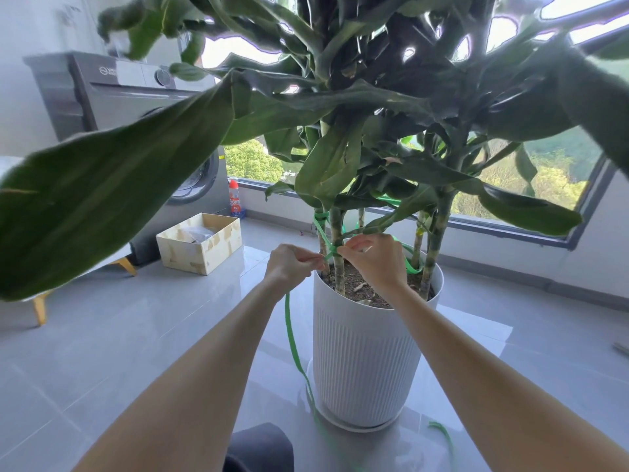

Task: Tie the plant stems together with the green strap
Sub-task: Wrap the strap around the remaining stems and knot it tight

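Observation:
A tall leafy plant with several striped stems [337, 267] grows from soil in a white ribbed pot [364, 356]. A green strap [321, 233] is wound around the left stems and loops behind the right ones. My left hand [292, 265] pinches the strap just left of the front stem. Touching that same stem, my right hand [374, 258] pinches the strap where it crosses. The strap's free tail [296, 356] hangs from my left hand down to the floor.
A cardboard box [200, 243] sits on the grey tile floor to the left, beside a grey washing machine [112, 107]. A red bottle [236, 202] stands by the window sill. Large leaves hang low at the left and above my hands.

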The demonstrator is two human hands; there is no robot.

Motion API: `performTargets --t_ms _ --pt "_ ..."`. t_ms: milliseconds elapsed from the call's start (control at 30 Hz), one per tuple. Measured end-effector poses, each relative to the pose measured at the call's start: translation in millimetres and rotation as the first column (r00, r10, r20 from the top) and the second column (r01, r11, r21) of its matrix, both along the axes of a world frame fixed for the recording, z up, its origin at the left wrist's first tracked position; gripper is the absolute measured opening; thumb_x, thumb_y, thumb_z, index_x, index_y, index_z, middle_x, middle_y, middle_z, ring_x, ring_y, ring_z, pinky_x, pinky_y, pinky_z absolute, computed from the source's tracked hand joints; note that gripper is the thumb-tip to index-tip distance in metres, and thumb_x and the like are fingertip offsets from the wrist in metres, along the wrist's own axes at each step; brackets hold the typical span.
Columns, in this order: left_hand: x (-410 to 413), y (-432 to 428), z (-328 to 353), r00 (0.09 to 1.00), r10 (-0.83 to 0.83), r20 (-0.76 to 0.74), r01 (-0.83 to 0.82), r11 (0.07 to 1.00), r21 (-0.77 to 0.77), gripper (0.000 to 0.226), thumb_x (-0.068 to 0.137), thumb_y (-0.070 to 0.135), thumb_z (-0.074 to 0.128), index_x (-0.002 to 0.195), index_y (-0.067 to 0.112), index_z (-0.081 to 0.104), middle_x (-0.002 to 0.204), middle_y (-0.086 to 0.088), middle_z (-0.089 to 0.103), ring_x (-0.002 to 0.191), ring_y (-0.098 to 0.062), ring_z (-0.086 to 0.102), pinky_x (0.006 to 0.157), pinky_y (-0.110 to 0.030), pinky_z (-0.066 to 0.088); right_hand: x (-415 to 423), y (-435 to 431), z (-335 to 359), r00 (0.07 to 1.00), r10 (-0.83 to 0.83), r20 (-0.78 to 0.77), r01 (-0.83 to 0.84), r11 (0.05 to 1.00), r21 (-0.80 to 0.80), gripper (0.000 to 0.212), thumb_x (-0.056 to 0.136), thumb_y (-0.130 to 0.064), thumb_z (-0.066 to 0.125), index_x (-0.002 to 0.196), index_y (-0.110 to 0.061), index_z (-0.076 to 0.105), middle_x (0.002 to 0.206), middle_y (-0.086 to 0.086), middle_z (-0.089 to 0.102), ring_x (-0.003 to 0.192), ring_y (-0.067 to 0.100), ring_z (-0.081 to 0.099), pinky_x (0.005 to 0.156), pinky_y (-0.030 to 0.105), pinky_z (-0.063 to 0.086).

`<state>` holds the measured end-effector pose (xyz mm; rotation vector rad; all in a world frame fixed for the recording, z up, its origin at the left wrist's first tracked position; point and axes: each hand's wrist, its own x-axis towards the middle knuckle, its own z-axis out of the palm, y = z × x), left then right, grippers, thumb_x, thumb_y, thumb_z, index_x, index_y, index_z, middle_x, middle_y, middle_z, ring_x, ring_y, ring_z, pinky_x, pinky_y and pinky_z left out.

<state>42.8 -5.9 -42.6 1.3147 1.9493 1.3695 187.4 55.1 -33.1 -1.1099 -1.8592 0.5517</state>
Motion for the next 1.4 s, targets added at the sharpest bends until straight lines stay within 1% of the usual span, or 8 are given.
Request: performTargets --t_ms 233,400,667,800,933,1167,1333,1400 --pt "0.0 0.3 -1.4 0.999 0.006 -0.031 -0.006 1.0 0.007 0.019 0.082 0.019 0.071 0.098 0.009 0.074 0.088 -0.005 0.073 0.067 -0.01 0.058 0.073 -0.025 0.052 -1.0 0.1 0.4 0.997 -0.013 0.081 0.009 0.999 0.045 0.021 0.075 -0.033 0.07 0.089 -0.018 0.076 0.078 -0.003 0.071 0.052 0.001 0.05 0.055 0.016 0.038" --pt "3.3 0.0 -1.0 0.993 0.025 -0.112 -0.022 0.999 0.026 0.017 0.081 0.018 0.072 0.094 0.009 0.075 0.089 -0.006 0.074 0.072 -0.013 0.062 0.08 -0.032 0.056 -4.0 2.4 0.6 0.997 -0.001 0.073 0.0 1.0 0.007 0.017 0.073 -0.031 0.071 0.082 -0.017 0.076 0.091 -0.005 0.074 0.085 0.01 0.066 0.069 0.018 0.043" --pt "9.3 -5.7 5.1 0.993 0.026 -0.116 -0.028 1.0 -0.01 0.018 0.08 0.021 0.073 0.095 0.01 0.075 0.092 -0.006 0.074 0.081 -0.018 0.066 0.083 -0.03 0.054 22.3 7.1 -4.9 0.992 0.04 0.118 -0.037 0.999 -0.026 0.012 0.078 -0.024 0.074 0.088 -0.017 0.071 0.088 -0.007 0.071 0.082 0.004 0.062 0.064 0.006 0.038" --pt "14.8 -7.5 7.0 0.987 0.053 -0.153 -0.056 0.998 -0.016 0.018 0.08 0.02 0.073 0.094 0.01 0.076 0.096 -0.006 0.073 0.087 -0.016 0.066 0.083 -0.025 0.052 33.4 5.8 -11.0 0.973 0.08 0.217 -0.057 0.993 -0.108 0.007 0.078 -0.018 0.073 0.085 -0.018 0.071 0.087 -0.003 0.071 0.08 0.007 0.063 0.072 0.018 0.048" --pt "17.5 -8.1 9.4 0.995 0.052 -0.087 -0.058 0.996 -0.07 0.022 0.078 0.023 0.075 0.097 0.011 0.075 0.1 -0.005 0.072 0.083 -0.013 0.059 0.075 -0.023 0.046 40.0 1.5 -15.9 0.916 0.271 0.295 -0.176 0.934 -0.312 0.012 0.08 -0.013 0.072 0.09 -0.018 0.075 0.086 -0.004 0.069 0.077 0.004 0.059 0.058 0.006 0.041" --pt "16.6 -2.4 13.5 0.997 0.021 0.08 -0.007 0.984 -0.178 0.033 0.076 0.028 0.076 0.102 0.008 0.072 0.106 -0.009 0.067 0.091 -0.018 0.053 0.077 -0.028 0.045 42.6 2.4 -22.6 0.917 0.362 0.168 -0.24 0.835 -0.495 0.012 0.079 -0.009 0.072 0.088 -0.016 0.076 0.074 0.0 0.067 0.071 0.009 0.057 0.063 0.014 0.045" --pt "18.5 1.4 15.6 0.987 0.003 0.163 0.032 0.976 -0.217 0.039 0.074 0.029 0.077 0.104 0.004 0.069 0.089 -0.004 0.063 0.087 -0.017 0.055 0.067 -0.024 0.045 37.7 0.8 -20.3 0.891 0.426 0.155 -0.281 0.788 -0.548 0.02 0.079 -0.016 0.075 0.098 -0.014 0.075 0.078 -0.003 0.066 0.072 0.006 0.056 0.055 0.009 0.041" --pt "19.6 3.3 16.1 0.984 0.005 0.179 0.033 0.977 -0.211 0.037 0.074 0.028 0.077 0.101 0.005 0.069 0.082 -0.001 0.063 0.081 -0.014 0.056 0.063 -0.021 0.045 36.3 0.0 -19.7 0.888 0.431 0.159 -0.278 0.78 -0.56 0.023 0.08 -0.017 0.074 0.103 -0.013 0.074 0.085 -0.003 0.066 0.077 0.005 0.056 0.062 0.01 0.042"
